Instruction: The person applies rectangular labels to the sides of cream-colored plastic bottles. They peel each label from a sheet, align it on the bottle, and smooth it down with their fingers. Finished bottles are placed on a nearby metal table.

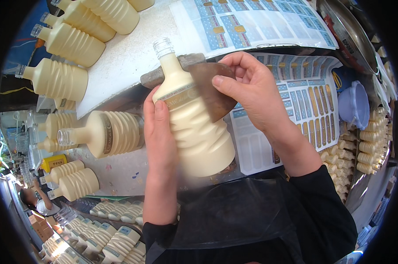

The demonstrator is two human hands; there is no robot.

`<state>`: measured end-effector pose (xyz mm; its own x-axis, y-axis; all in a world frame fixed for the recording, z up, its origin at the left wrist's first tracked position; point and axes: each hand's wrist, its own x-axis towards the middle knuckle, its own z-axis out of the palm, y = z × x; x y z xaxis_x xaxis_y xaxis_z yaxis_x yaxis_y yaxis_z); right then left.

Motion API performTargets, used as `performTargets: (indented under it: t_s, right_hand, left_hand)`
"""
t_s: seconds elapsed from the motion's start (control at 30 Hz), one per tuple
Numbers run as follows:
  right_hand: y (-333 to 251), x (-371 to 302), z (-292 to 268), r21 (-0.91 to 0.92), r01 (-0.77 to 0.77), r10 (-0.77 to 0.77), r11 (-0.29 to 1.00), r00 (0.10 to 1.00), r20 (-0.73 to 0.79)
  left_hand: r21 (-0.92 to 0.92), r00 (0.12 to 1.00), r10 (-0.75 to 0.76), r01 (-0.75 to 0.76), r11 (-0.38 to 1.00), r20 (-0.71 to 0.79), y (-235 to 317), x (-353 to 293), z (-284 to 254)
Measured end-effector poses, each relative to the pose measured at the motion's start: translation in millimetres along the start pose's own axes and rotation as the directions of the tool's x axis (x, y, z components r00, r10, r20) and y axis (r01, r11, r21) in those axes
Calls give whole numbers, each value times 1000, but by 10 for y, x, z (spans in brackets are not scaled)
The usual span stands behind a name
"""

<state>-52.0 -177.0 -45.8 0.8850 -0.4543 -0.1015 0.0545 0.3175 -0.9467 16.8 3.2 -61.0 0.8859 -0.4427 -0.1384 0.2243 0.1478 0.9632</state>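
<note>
A cream-coloured bottle (201, 147) with a wavy ribbed body and a clear threaded glass neck lies tilted in front of me, neck pointing away. My left hand (157, 130) is closed around its left side, the thumb resting near the shoulder. A narrow printed label (174, 100) wraps the upper body. Between the thumb and fingers of my right hand (254, 90) is a thin brown flat scraper (213, 90), laid against the label's right part and covering it. Behind the bottle's shoulder sits a grey block (151, 78).
Sheets of blue and gold stickers (295, 94) lie to the right, with another sticker sheet (247, 26) beyond. A labelled cream bottle (94, 134) lies at left; several more (76, 46) lie at far left. A lilac bucket (355, 105) stands at right. Another person (43, 200) is at lower left.
</note>
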Motion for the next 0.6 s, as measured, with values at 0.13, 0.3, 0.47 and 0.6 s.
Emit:
performTargets:
  t_s: [0.13, 0.3, 0.47, 0.6]
  right_hand:
    - [12, -1, 65, -22, -4, 4, 1000, 1000, -15]
    - [6, 14, 72, -66, -9, 8, 998, 1000, -19]
    - [79, 33, 55, -41, 19, -20, 999, 999, -26]
    - [110, 124, -201, 68, -123, 118, 990, 990, 82]
  left_hand:
    - [-3, 1000, 5, -5, 1000, 6, 9, -5, 6]
    - [11, 1000, -8, 8, 1000, 9, 10, -6, 0]
    - [16, 1000, -2, 2, 1000, 12, 8, -4, 3]
    - [-31, 1000, -3, 3, 1000, -9, -78, 13, -67]
